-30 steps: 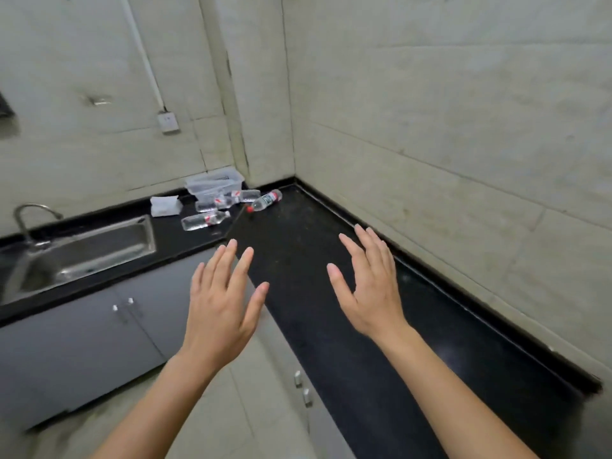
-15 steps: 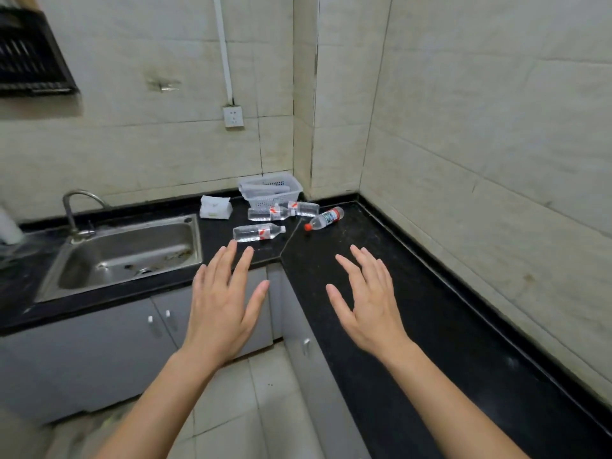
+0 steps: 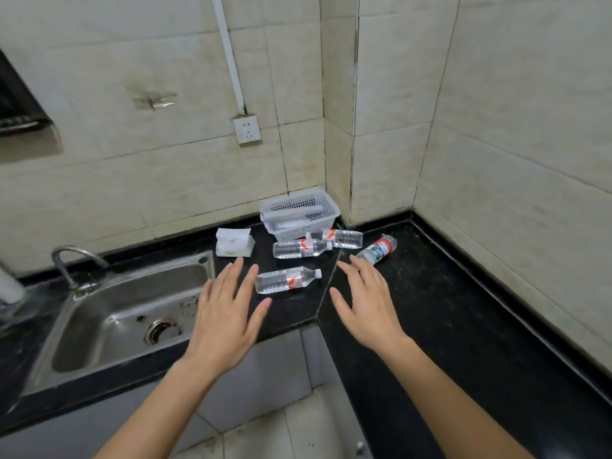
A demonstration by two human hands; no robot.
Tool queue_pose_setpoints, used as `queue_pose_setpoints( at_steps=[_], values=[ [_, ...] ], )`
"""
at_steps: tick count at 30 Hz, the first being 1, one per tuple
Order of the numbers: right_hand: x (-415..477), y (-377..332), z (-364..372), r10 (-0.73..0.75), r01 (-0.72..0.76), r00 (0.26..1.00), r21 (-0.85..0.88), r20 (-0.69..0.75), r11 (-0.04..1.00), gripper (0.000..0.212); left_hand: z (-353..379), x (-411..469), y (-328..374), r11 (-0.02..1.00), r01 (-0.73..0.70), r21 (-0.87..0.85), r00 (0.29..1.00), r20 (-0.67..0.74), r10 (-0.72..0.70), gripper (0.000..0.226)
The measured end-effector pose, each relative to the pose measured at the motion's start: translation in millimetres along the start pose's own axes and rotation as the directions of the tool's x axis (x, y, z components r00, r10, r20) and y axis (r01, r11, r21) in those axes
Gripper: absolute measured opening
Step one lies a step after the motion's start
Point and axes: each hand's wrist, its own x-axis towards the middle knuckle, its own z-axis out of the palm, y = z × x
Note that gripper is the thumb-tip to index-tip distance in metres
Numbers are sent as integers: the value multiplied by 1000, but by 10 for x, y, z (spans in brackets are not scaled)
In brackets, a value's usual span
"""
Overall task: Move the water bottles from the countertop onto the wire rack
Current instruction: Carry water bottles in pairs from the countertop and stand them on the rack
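Note:
Several clear water bottles lie on their sides in the corner of the black countertop (image 3: 463,326). The nearest bottle (image 3: 286,279) lies between my hands. Behind it lie a second bottle (image 3: 301,248) and a third (image 3: 342,238), both with red-and-white labels. A bottle with a green-and-red label (image 3: 379,250) lies just beyond my right fingertips. My left hand (image 3: 225,313) hovers open, fingers spread, just left of the nearest bottle. My right hand (image 3: 367,303) is open too, holding nothing. A dark wire rack (image 3: 16,117) hangs on the wall at the far left edge.
A white plastic basket (image 3: 299,212) stands in the corner behind the bottles. A white tissue pack (image 3: 233,241) sits left of them. A steel sink (image 3: 126,313) with a tap (image 3: 71,263) fills the left counter. A wall socket (image 3: 246,129) is above.
The view has swung left and closed in on the corner. The bottles now lie close in front of my hands. Both hands have stayed open and empty.

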Motion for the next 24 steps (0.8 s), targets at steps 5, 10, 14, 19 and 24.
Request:
queue_pose_setpoints(
  at_steps=[5,10,14,19,24],
  values=[
    [523,164,411,47,-49,992,10,117,999,58,415,567,-326,999,24,-31,997,70,-21,68],
    [889,434,938,211,-224,939,20,273,974,60,1157,1214,-632,998,9,-60,981,196,3,70],
    [1162,652,1434,386,-450,822,61,419,891,62,1931,1736,-941,995,-9,-98,921,386,46,66],
    [1604,821,2127,643,-822,522,129,561,555,59,2839,2380,-1366,998,-20,-65,695,716,60,69],
    [1873,826,2723,713,-966,255,200,653,163,67,3319,2582,-1512,988,-67,-137,594,790,150,72]
  ],
)
